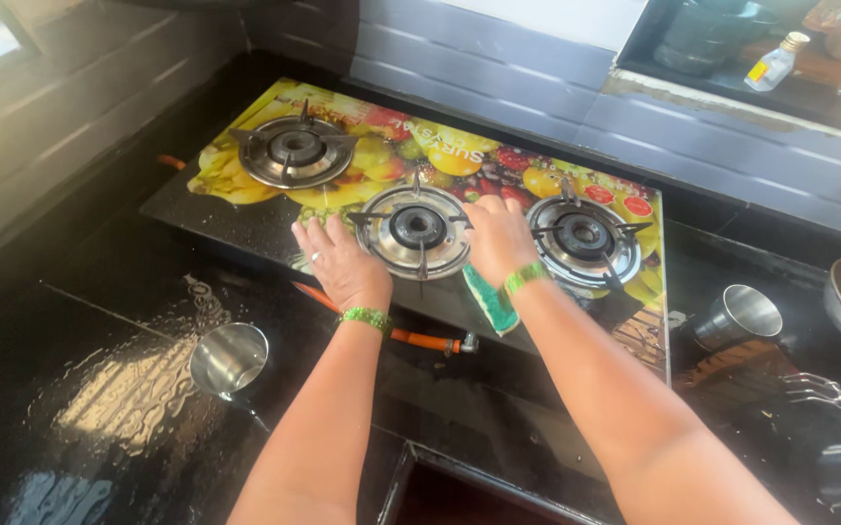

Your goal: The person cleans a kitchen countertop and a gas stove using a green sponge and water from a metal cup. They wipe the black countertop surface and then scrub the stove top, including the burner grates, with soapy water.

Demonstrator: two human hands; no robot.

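Both arms stretched forward over wet counter (129,389). Left hand (341,261) flat on stove (245,209), fingers spread, gripping nothing. Right hand (498,238) pressed down on green sponge (490,299), fingers curled over it. Middle burner (417,229) sat between hands. Steel cup (229,360) below left wrist.

Glossy glass and shiny steel on wet black stone

Fruit-printed glossy glass stove top (245,175), matt dark metal burner grate (417,228), polished steel cup (229,359) near the wet, glossy black stone counter's (80,321) front edge
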